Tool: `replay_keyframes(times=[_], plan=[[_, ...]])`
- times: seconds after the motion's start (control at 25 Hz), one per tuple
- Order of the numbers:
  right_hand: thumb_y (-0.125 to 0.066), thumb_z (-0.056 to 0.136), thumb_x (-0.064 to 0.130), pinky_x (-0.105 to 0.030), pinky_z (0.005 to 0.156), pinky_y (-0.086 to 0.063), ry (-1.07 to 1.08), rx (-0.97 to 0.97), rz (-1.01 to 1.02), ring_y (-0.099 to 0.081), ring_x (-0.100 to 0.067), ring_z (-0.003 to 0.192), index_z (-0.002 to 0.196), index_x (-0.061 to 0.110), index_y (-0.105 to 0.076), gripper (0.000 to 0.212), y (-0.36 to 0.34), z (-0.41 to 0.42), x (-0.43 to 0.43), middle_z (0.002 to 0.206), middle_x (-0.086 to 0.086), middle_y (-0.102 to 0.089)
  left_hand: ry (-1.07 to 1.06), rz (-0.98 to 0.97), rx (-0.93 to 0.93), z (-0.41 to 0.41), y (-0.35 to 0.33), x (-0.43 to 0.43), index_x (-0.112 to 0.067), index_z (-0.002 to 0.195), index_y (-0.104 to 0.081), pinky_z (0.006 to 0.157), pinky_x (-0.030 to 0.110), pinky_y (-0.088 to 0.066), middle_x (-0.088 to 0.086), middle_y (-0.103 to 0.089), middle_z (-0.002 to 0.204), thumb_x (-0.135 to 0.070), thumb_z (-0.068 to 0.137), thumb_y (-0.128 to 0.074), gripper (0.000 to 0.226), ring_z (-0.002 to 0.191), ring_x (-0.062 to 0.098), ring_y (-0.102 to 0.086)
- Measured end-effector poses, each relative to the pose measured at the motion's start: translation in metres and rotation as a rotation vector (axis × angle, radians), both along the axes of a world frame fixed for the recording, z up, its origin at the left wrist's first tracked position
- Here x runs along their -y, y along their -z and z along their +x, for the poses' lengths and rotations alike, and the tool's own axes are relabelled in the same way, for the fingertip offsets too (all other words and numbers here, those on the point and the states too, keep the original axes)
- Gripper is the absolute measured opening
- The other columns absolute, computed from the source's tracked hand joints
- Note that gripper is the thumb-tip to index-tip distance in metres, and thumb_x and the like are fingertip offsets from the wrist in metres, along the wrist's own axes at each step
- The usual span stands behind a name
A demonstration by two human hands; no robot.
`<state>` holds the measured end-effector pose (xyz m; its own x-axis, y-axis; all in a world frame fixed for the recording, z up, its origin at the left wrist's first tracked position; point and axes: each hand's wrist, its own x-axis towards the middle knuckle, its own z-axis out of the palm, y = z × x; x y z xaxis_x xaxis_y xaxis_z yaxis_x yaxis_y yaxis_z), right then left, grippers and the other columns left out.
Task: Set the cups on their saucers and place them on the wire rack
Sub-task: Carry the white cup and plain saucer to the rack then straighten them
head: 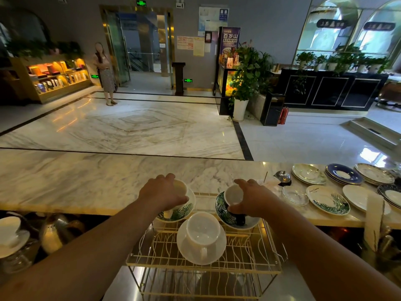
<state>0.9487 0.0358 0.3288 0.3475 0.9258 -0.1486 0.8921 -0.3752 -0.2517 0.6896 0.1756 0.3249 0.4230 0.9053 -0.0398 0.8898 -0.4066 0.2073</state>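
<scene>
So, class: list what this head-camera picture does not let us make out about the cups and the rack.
Head view:
- White ceramic cup on the left: mostly covered by the left hand.
- White-lined ceramic cup on the right: its outside and handle are hidden under the right hand.
- Gold wire rack: its lower tier is blurred and cut by the bottom edge.

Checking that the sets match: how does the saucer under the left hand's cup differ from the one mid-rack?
The left saucer carries green leaf prints; the middle saucer is plain white. The left saucer is at the far edge of the wire rack, the left hand gripping the left cup; the middle saucer lies nearer, the middle cup untouched. Both are round and hold a cup.
</scene>
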Motion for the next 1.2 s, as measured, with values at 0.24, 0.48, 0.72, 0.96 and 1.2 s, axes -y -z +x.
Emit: replay_keyframes(times=[0.24, 0.48, 0.72, 0.96, 1.2], plan=[[-0.041, 0.074, 0.089, -0.036, 0.093, -0.054, -0.034, -0.074, 0.458, -0.054, -0.010, 0.114, 0.138, 0.041, -0.039, 0.081, 0.005, -0.061, 0.070, 0.136, 0.008, -0.055, 0.117, 0.099, 0.491, -0.042, 0.009, 0.071, -0.043, 0.124, -0.056, 0.072, 0.023, -0.048, -0.020, -0.062, 0.109, -0.088, 0.074, -0.053, 0.068, 0.091, -0.002, -0.060], [-0.067, 0.075, 0.067, -0.038, 0.099, -0.054, -0.061, -0.345, 0.319, -0.056, -0.007, 0.114, 0.147, 0.041, -0.036, 0.083, 0.043, -0.101, 0.096, 0.140, 0.013, -0.052, 0.097, -0.122, 0.630, -0.051, 0.055, 0.131, -0.046, 0.134, -0.055, 0.069, 0.016, -0.051, -0.030, -0.064, 0.112, -0.073, 0.080, -0.061, 0.061, 0.082, -0.007, -0.066], [-0.068, 0.074, 0.066, -0.039, 0.088, -0.060, -0.008, -0.410, 0.330, -0.060, -0.005, 0.101, 0.139, 0.049, -0.040, 0.073, 0.055, -0.109, 0.091, 0.127, 0.015, -0.059, 0.092, -0.296, 0.723, -0.045, 0.074, 0.127, -0.047, 0.137, -0.054, 0.084, 0.034, -0.062, -0.026, -0.068, 0.112, -0.053, 0.089, -0.069, 0.051, 0.096, -0.001, -0.068], [-0.064, 0.068, 0.071, -0.041, 0.087, -0.061, 0.030, -0.431, 0.348, -0.063, -0.008, 0.104, 0.133, 0.047, -0.044, 0.072, 0.054, -0.115, 0.091, 0.129, 0.017, -0.061, 0.128, -0.322, 0.753, -0.046, 0.081, 0.121, -0.058, 0.129, -0.053, 0.081, 0.025, -0.060, -0.031, -0.066, 0.108, -0.053, 0.090, -0.066, 0.042, 0.098, -0.010, -0.064], [-0.070, 0.076, 0.062, -0.043, 0.096, -0.056, 0.035, -0.435, 0.364, -0.058, -0.010, 0.113, 0.136, 0.043, -0.044, 0.068, 0.051, -0.116, 0.097, 0.133, 0.013, -0.059, 0.114, -0.295, 0.761, -0.048, 0.079, 0.126, -0.055, 0.131, -0.053, 0.082, 0.029, -0.061, -0.030, -0.066, 0.113, -0.059, 0.088, -0.067, 0.046, 0.098, -0.007, -0.065]])
